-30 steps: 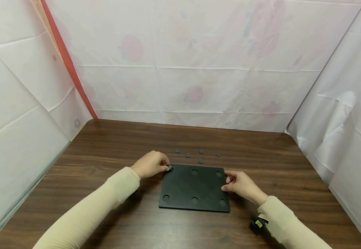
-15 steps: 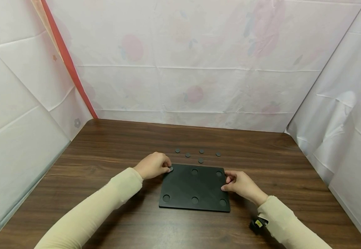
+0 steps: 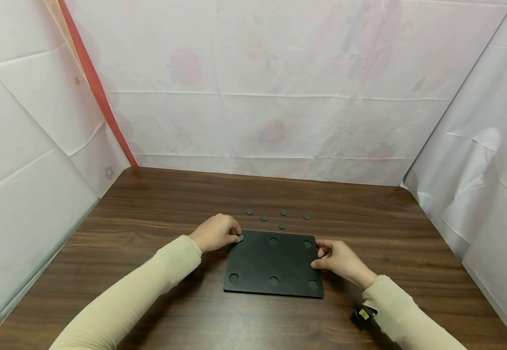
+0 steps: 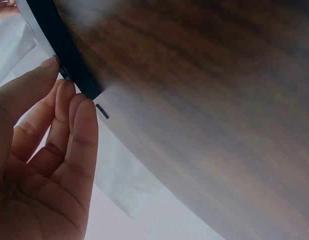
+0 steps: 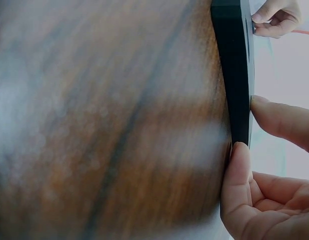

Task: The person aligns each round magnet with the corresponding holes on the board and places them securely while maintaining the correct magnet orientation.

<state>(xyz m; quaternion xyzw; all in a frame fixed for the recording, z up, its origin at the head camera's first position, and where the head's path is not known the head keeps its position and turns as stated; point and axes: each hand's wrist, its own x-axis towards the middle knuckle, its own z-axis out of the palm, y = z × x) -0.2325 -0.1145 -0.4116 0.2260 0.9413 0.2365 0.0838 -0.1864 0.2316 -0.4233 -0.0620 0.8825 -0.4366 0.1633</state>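
Note:
A black rectangular board [image 3: 275, 262] with round recesses lies flat on the table. At its far left corner my left hand [image 3: 216, 232] pinches a small dark grey disc [image 3: 241, 238] right over the recess there. In the left wrist view the thumb and fingertips [image 4: 50, 62] meet at the board's edge, and the disc is mostly hidden. My right hand [image 3: 342, 260] grips the board's right edge, thumb on top and fingers against the side, as the right wrist view shows along the board's thick edge [image 5: 234, 75].
Several matching grey discs, such as the nearest disc [image 3: 282, 226], lie scattered just beyond the board. The wooden table [image 3: 157, 194] ends at white patterned cloth [image 3: 275, 97] on the back and sides. A small black device [image 3: 360, 316] sits under the right wrist.
My left hand has moved slightly right with the disc, bringing it over the far left recess; over the last half second it barely shifts. The right hand and board stay put.

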